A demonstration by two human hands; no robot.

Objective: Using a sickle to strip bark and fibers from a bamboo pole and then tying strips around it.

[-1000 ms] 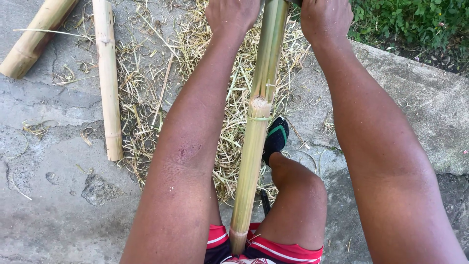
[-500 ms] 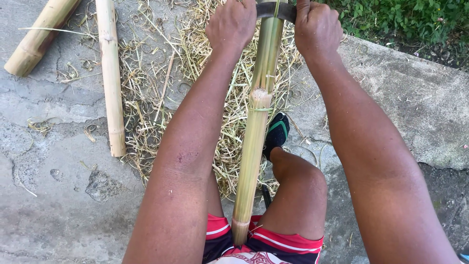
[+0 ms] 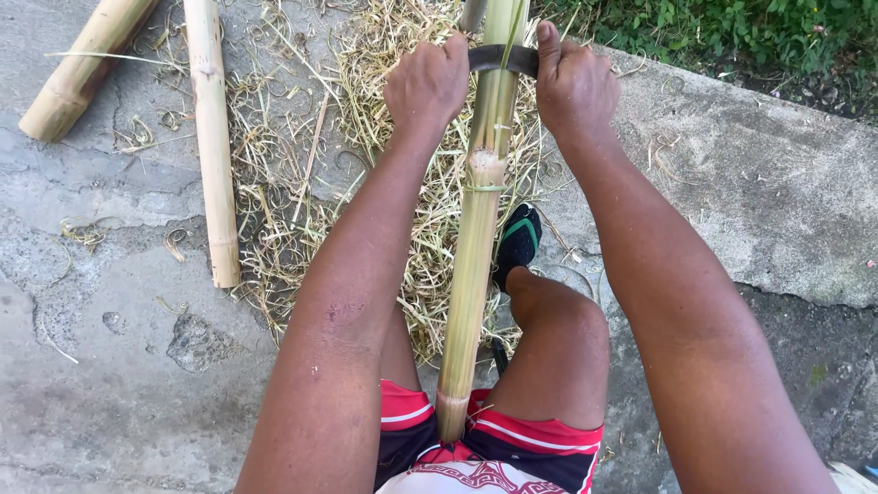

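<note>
A long green-yellow bamboo pole (image 3: 476, 247) runs from my lap up and away between my arms. A dark curved blade (image 3: 498, 59) lies across the pole near the top of the view. My left hand (image 3: 426, 84) is closed on the blade's left end and my right hand (image 3: 572, 87) is closed on its right end. A thin green strip curls up from the pole at the blade. My leg and a dark shoe (image 3: 518, 240) lie just right of the pole.
Two more bamboo poles (image 3: 212, 146) (image 3: 82, 69) lie on the concrete ground at the left. A heap of straw-like bamboo shavings (image 3: 302, 174) covers the ground under the pole. Green plants (image 3: 732, 37) grow beyond a concrete edge at the upper right.
Both hands with the blade have slid down the pole toward me and now show fully in view. The pole has stayed in place.
</note>
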